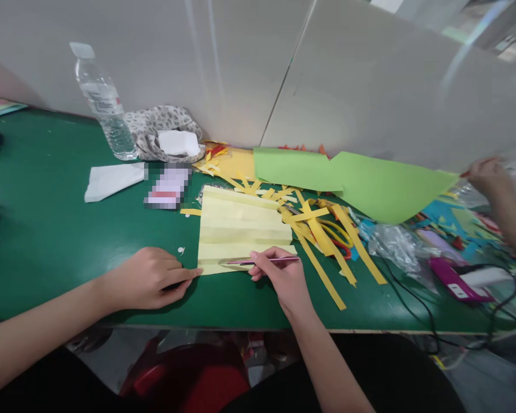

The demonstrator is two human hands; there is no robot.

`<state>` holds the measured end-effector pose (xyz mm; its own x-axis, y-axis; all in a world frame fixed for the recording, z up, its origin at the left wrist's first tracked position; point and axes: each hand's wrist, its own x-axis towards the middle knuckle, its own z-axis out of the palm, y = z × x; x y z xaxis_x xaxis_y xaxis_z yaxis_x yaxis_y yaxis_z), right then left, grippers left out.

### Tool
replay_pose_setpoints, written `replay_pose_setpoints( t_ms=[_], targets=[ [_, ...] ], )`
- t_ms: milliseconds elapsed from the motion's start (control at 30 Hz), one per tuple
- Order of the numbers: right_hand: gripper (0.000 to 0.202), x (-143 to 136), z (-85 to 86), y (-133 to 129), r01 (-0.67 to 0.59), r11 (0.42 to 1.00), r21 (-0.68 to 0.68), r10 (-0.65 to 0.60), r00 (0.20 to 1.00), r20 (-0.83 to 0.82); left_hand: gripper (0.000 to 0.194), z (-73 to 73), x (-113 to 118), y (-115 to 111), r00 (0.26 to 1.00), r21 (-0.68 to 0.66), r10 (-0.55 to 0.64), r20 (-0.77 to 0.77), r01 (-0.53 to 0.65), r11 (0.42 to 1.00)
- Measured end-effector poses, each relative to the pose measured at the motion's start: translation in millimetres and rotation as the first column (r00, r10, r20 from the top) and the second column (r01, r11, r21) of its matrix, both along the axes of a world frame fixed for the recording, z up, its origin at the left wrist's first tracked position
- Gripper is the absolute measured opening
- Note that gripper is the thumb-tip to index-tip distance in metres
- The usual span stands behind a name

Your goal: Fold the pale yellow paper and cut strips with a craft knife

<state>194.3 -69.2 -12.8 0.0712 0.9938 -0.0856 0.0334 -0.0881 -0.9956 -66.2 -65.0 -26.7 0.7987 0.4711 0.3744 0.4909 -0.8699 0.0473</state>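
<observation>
A pale yellow sheet (241, 223) with several crosswise folds lies on the green table (69, 229). My left hand (155, 278) rests on the table at the sheet's lower left corner, its index fingertip pressing that corner and the other fingers curled. In my right hand (279, 275) is a slim pink pen-like tool (284, 259), pinched between thumb and fingers. The tool's tip points left and lies over the lowest fold band of the sheet. Yellow paper strips (322, 229) are scattered right of the sheet, around yellow-handled scissors (337, 232).
Behind stand a water bottle (107, 109) and a patterned cloth bag (163, 123). Large green paper (378, 183) lies back right. A co-worker's hand (490, 175) is at the far right, near a plastic bag (402, 246), a magenta power strip (458, 281) and black cables.
</observation>
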Motion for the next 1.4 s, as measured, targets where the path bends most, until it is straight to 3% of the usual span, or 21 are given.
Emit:
replay_pose_setpoints(
  t_ms=[367,733,800,867,967,1400],
  targets=[
    [0.026,47.7,6.4,9.7,0.137,0.99,0.02,-0.138,0.987,0.082,0.026,1.6,0.5,-1.4,1.0,0.001,0.007,-0.008,-0.007,1.0],
    [0.028,14.3,24.7,-5.4,0.219,0.957,0.192,-0.228,0.973,0.027,0.027,1.9,0.6,-0.2,1.0,-0.012,0.003,-0.006,-0.004,1.0],
    [0.026,7.5,23.0,-7.9,0.156,0.974,0.165,-0.157,0.988,-0.007,0.027,1.7,0.3,0.0,1.0,-0.01,0.005,-0.007,-0.005,1.0],
    [0.023,-1.9,18.0,-9.8,0.009,0.993,0.115,-0.006,1.0,-0.03,0.027,1.1,-0.1,0.1,1.0,-0.006,0.007,-0.005,-0.007,1.0],
    [0.019,-14.3,9.5,-11.0,-0.117,0.99,0.075,0.117,0.993,-0.004,0.027,0.7,-0.4,0.1,1.0,-0.009,0.005,-0.006,-0.005,1.0],
    [0.021,3.5,5.8,-3.5,-0.151,0.988,0.02,0.15,0.988,0.048,0.027,3.5,0.9,-0.3,1.0,-0.001,0.004,0.003,-0.004,1.0]
  ],
)
